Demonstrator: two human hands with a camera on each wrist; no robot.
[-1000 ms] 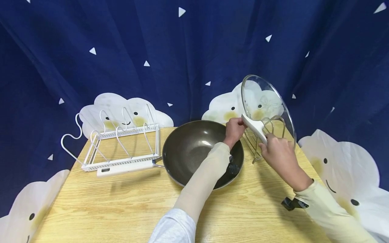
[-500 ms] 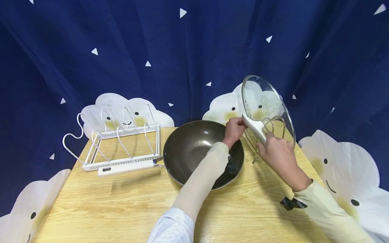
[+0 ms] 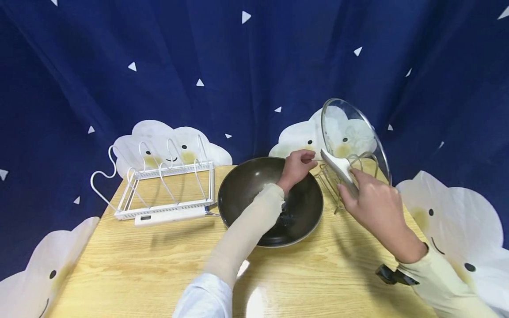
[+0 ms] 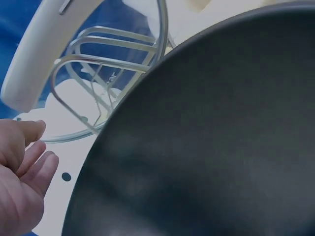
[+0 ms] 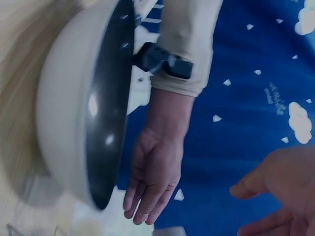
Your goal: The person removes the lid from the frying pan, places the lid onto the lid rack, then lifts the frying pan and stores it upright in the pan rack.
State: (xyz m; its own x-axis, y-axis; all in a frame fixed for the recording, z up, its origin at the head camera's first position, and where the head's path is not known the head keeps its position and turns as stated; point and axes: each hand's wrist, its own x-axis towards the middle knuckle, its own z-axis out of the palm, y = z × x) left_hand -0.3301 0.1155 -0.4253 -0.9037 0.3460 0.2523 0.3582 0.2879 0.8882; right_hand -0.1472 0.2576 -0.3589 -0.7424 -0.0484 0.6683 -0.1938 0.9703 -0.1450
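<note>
While the left grip (image 3: 297,167) is released, its fingers just beside the white knob-handle (image 3: 341,170) of the glass lid (image 3: 355,126), the right grip (image 3: 375,201) is slack too, thumb and fingers parted at the handle's lower end; contact is unclear. The lid stands tilted at a wire rack (image 4: 106,62). Beside it, a dark wok (image 3: 246,194) sits on the bench (image 3: 159,274), near a white rack (image 3: 169,207).

Both hands (image 5: 158,167) (image 5: 290,191) show against blue curtain (image 5: 226,147), one near a pan (image 5: 81,108).
</note>
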